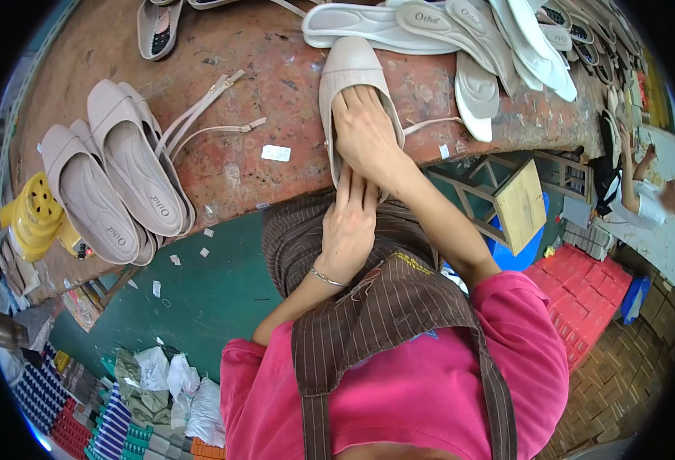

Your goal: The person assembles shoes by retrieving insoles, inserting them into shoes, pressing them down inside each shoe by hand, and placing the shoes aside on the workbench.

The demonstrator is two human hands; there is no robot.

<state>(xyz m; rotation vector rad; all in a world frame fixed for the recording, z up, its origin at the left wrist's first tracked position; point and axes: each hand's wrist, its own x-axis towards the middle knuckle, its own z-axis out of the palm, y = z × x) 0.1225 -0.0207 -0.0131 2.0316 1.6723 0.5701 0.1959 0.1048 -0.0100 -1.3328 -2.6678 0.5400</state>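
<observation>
Head view, from the body outward: a brown striped apron covers a pink shirt, and both hands meet at a beige flat shoe on the near edge of the table. Its long axis runs almost straight away from the person, toe pointing to the far side, heel toward the apron, opening upward; a thin strap trails off to the right. The left hand, with a bracelet at the wrist, lays its extended fingers at the heel end. The right hand reaches into the opening, fingers close together and tips hidden under the upper; whether either hand pinches anything, I cannot tell. Left of the shoe lie a white label and matching beige shoes, toes angled to the far left. Beyond the toe, pale insoles overlap. Off to the right stand a wooden stool and, farther, another person in white.
</observation>
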